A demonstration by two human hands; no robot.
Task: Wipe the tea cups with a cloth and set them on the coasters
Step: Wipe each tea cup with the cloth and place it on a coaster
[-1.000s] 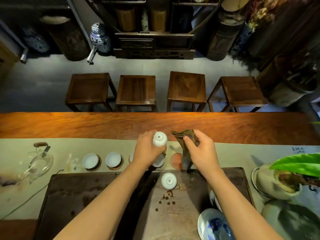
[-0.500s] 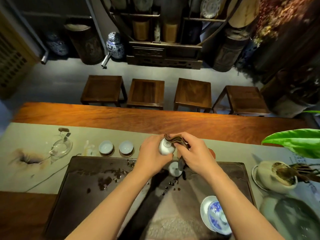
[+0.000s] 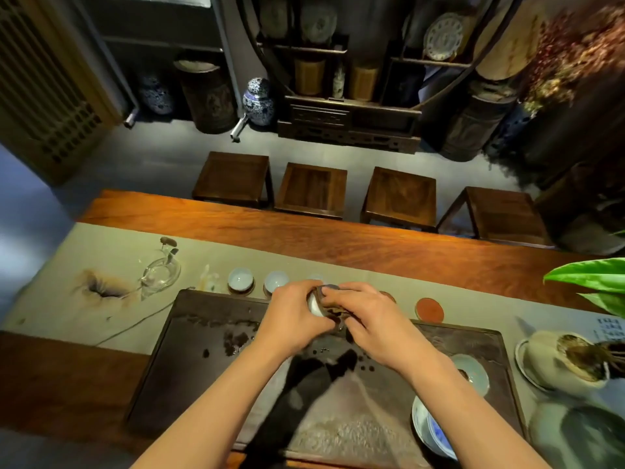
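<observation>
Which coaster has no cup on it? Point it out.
The red coaster at the row's right end, right of both hands, lies bare. The cups on the left sit on theirs.

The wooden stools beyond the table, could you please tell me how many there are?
4, in a row beyond the table: far left, centre-left, centre-right, far right.

Glossy porcelain cup (image 3: 314, 304), matt cloth (image 3: 333, 308), polished wooden table (image 3: 338, 245)

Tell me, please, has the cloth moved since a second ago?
Yes. The cloth was held apart, right of the cup, above the coaster row; now it is pressed against the cup.
</observation>
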